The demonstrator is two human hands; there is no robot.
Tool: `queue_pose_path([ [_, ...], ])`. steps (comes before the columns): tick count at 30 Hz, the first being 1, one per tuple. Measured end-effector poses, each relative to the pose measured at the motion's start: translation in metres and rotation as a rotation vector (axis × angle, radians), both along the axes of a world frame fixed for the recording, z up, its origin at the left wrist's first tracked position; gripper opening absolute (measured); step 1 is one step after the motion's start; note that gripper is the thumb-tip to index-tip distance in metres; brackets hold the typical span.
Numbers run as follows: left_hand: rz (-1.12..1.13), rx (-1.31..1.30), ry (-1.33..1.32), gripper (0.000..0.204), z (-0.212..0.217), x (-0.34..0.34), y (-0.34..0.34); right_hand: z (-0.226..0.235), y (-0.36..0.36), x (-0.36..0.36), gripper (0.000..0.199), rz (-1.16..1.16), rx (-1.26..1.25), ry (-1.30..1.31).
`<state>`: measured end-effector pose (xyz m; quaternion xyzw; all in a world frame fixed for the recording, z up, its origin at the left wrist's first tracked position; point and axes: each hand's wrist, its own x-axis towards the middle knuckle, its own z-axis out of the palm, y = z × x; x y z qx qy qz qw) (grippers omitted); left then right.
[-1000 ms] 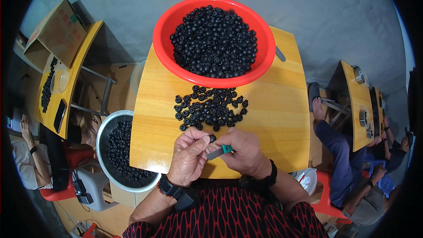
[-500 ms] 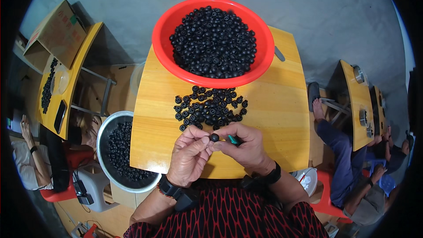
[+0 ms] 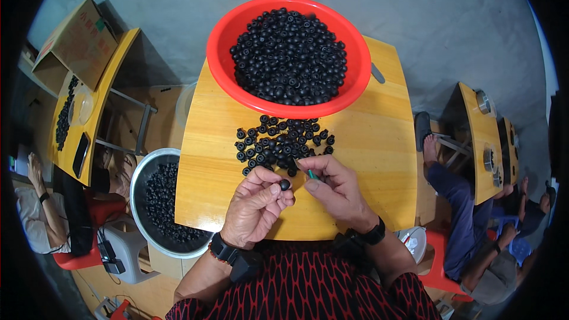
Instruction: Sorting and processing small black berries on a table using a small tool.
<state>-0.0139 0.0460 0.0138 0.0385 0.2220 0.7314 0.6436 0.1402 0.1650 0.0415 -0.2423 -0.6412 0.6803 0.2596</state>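
Between the thumb and fingers of my left hand [image 3: 252, 210] is a small round black part [image 3: 285, 185] that looks like plastic or rubber. My right hand [image 3: 339, 195] pinches a small green-handled tool [image 3: 312, 175]; its tip is too small to make out. The two hands are slightly apart over the near part of the yellow wooden table [image 3: 379, 148]. Just beyond them lies a loose pile of similar black parts [image 3: 278, 142], some showing a ring-shaped end. Behind the pile stands a red basin [image 3: 359, 92] heaped with more of them.
A metal bowl [image 3: 139, 207] of black parts stands low at the table's left. A grey flat blade-like piece [image 3: 377, 73] lies beside the basin. Other people sit at side tables; the left one holds a cardboard box [image 3: 77, 44] and a phone [image 3: 81, 155]. A white bucket [image 3: 415, 243] stands at right.
My right hand has drawn away from the black part with the green-handled tool, moving up and right. My left hand still holds the part, slightly lower and to the left.
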Motion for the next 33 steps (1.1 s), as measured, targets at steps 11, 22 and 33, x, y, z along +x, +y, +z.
queue_pose_path([
  [11,0.039,0.016,-0.155,0.013,-0.010,0.003,0.003,0.001,-0.010,0.007,0.023,0.049,0.553,-0.082],
  [22,0.092,0.009,-0.199,0.011,-0.010,0.004,0.001,-0.004,-0.011,0.006,0.026,0.046,0.628,-0.106],
  [33,0.087,-0.009,-0.195,0.010,-0.011,0.003,0.001,-0.003,-0.012,0.006,0.026,0.034,0.620,-0.110],
])
